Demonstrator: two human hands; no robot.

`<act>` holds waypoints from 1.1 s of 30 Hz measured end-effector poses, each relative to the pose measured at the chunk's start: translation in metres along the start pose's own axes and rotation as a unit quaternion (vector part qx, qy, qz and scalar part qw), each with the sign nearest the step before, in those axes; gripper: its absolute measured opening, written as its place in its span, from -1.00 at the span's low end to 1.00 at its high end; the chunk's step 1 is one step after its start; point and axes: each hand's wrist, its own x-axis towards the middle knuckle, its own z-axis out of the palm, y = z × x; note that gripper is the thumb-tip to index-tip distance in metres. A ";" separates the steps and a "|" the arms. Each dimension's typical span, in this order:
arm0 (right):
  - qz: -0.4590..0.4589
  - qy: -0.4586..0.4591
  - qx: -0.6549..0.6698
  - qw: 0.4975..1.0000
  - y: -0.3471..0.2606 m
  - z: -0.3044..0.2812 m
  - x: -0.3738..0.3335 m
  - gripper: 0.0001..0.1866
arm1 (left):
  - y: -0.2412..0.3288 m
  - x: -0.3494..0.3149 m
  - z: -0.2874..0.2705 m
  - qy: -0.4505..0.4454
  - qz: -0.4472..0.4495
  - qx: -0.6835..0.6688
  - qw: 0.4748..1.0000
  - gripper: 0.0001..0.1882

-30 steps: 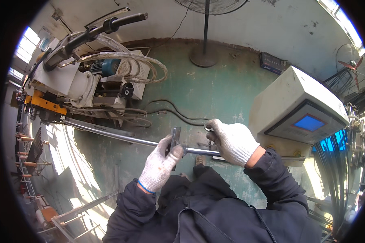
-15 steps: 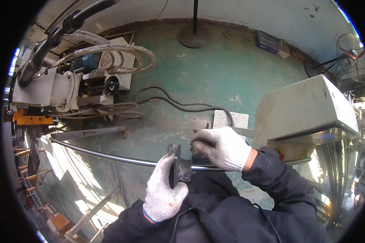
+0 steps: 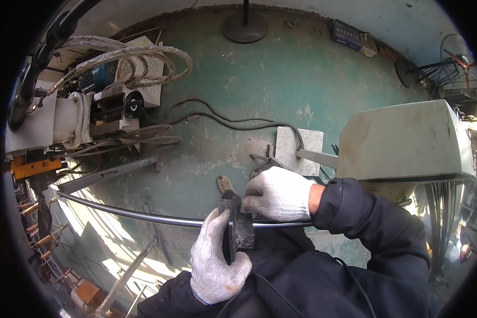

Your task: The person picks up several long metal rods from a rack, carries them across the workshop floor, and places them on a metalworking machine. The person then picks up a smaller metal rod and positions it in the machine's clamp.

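A long shiny metal rod (image 3: 127, 212) runs across in front of me. On it sits a dark metal block with an upright plate (image 3: 244, 233). My left hand (image 3: 217, 259), in a white knitted glove, is wrapped round the plate's left side, thumb below and fingers above. My right hand (image 3: 281, 193), gloved too, is closed just above the rod. Its curled fingertips meet the block's upper right side. Whatever lies between those fingers is hidden by the glove.
A machine with a blue motor (image 3: 105, 74) and looped hoses (image 3: 169, 53) stands at the left. At the right is a pale cabinet (image 3: 403, 140). Dark cables (image 3: 233, 124) lie on the green floor by a white plate (image 3: 307, 148). A round stand base (image 3: 244, 27) is at the back.
My right hand has moved a little left, its fingertips now against the block. The left hand keeps its grip on the block. The whole view has shifted slightly.
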 end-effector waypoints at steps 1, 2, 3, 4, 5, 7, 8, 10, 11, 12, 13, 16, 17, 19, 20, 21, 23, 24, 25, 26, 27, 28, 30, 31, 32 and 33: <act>0.003 -0.007 0.000 1.000 -0.001 -0.001 0.001 -0.66 | -0.001 0.000 0.000 0.003 0.002 -0.004 1.000 -0.17; 0.012 -0.019 -0.001 1.000 -0.001 -0.002 0.003 -0.67 | -0.001 -0.001 0.000 0.004 0.002 -0.017 1.000 -0.17; -0.005 -0.021 -0.019 1.000 -0.002 -0.003 0.004 -0.66 | -0.002 -0.002 0.001 0.006 0.005 -0.003 1.000 -0.17; -0.015 -0.028 -0.038 0.999 -0.003 -0.004 0.006 -0.66 | -0.003 -0.002 0.001 0.005 0.005 0.002 1.000 -0.17; -0.032 -0.034 -0.058 0.997 -0.003 -0.005 0.007 -0.66 | -0.004 -0.003 0.001 0.004 0.000 -0.002 1.000 -0.17; -0.037 -0.053 -0.084 0.994 -0.006 -0.005 0.009 -0.66 | -0.005 -0.004 0.003 0.002 -0.003 0.015 1.000 -0.17; -0.041 -0.064 -0.092 0.993 -0.007 -0.004 0.009 -0.66 | -0.006 -0.004 0.003 0.000 -0.009 -0.004 1.000 -0.17; -0.103 -0.066 -0.180 0.976 -0.010 -0.002 0.012 -0.71 | -0.007 -0.004 0.005 0.008 0.000 0.005 1.000 -0.18; -0.082 -0.086 -0.199 0.973 -0.012 0.000 0.014 -0.72 | -0.007 -0.005 0.005 0.009 -0.004 -0.014 1.000 -0.18; -0.071 -0.108 -0.220 0.967 -0.014 0.001 0.016 -0.73 | -0.007 -0.006 0.006 0.013 -0.003 -0.004 1.000 -0.19; -0.055 -0.119 -0.216 0.968 -0.015 0.002 0.018 -0.75 | -0.007 -0.006 0.006 0.013 -0.008 -0.007 1.000 -0.20; -0.021 -0.101 -0.211 0.972 -0.021 0.005 0.019 -0.76 | -0.006 -0.008 0.007 0.018 -0.018 -0.020 0.999 -0.22; -0.014 -0.097 -0.214 0.972 -0.024 0.006 0.016 -0.76 | -0.006 -0.008 0.007 0.019 -0.026 -0.038 0.999 -0.22; -0.002 -0.029 -0.177 0.984 -0.031 0.008 0.002 -0.74 | -0.006 -0.008 0.007 0.024 -0.010 -0.005 1.000 -0.23; 0.022 -0.008 -0.164 0.986 -0.034 0.008 -0.007 -0.73 | -0.006 -0.007 0.007 0.025 -0.010 -0.018 0.999 -0.23; 0.042 0.005 -0.171 0.984 -0.037 0.008 -0.020 -0.74 | -0.006 -0.007 0.007 0.025 0.001 -0.003 1.000 -0.23; 0.055 0.018 -0.221 0.973 -0.038 0.004 -0.041 -0.75 | -0.006 -0.006 0.006 0.026 0.009 -0.025 0.999 -0.23; 0.070 -0.007 -0.255 0.964 -0.038 0.002 -0.051 -0.75 | -0.006 -0.006 0.006 0.027 0.006 -0.018 0.999 -0.23; 0.057 -0.016 -0.272 0.961 -0.035 -0.001 -0.058 -0.77 | -0.006 -0.006 0.006 0.027 0.003 -0.018 0.999 -0.23; 0.029 -0.008 -0.278 0.960 -0.033 -0.002 -0.060 -0.78 | -0.005 -0.006 0.007 0.022 -0.001 -0.030 0.999 -0.23; 0.015 -0.004 -0.291 0.957 -0.029 -0.003 -0.060 -0.79 | -0.005 -0.007 0.007 0.018 -0.006 -0.035 0.999 -0.23; -0.002 0.001 -0.305 0.952 -0.025 -0.003 -0.058 -0.79 | -0.005 -0.007 0.008 0.016 -0.011 -0.051 0.999 -0.23; -0.028 0.014 -0.303 0.952 -0.017 -0.003 -0.055 -0.81 | -0.004 -0.009 0.008 0.021 -0.021 -0.058 0.998 -0.22; -0.039 0.018 -0.298 0.954 -0.013 -0.002 -0.053 -0.82 | -0.004 -0.009 0.009 0.023 -0.028 -0.049 0.998 -0.22; -0.030 0.003 -0.298 0.954 -0.009 -0.001 -0.053 -0.82 | -0.004 -0.009 0.010 0.019 -0.041 -0.066 0.997 -0.21; -0.032 0.002 -0.289 0.957 -0.005 0.000 -0.052 -0.83 | -0.005 -0.009 0.010 0.019 -0.038 -0.054 0.998 -0.20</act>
